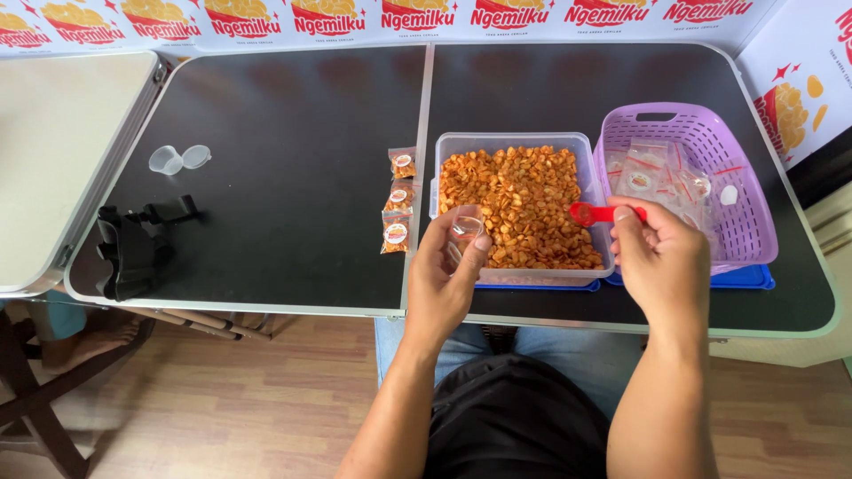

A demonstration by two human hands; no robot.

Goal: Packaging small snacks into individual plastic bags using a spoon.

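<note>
My left hand [446, 275] holds a small clear plastic bag [465, 226] up in front of a clear tub [444, 151] full of orange-brown snack pieces. My right hand [664, 262] grips a small red scoop [589, 213], whose bowl hovers over the right side of the snacks. The bag looks empty, though it is too small to be sure. Both hands are at the near edge of the black table [293, 160].
A lilac basket [754, 222] with clear bags stands right of the tub. Three filled small snack packets [398, 200] lie in a column left of the tub. A clear lidded cup [177, 159] and a black clamp-like object [133, 244] sit at the far left.
</note>
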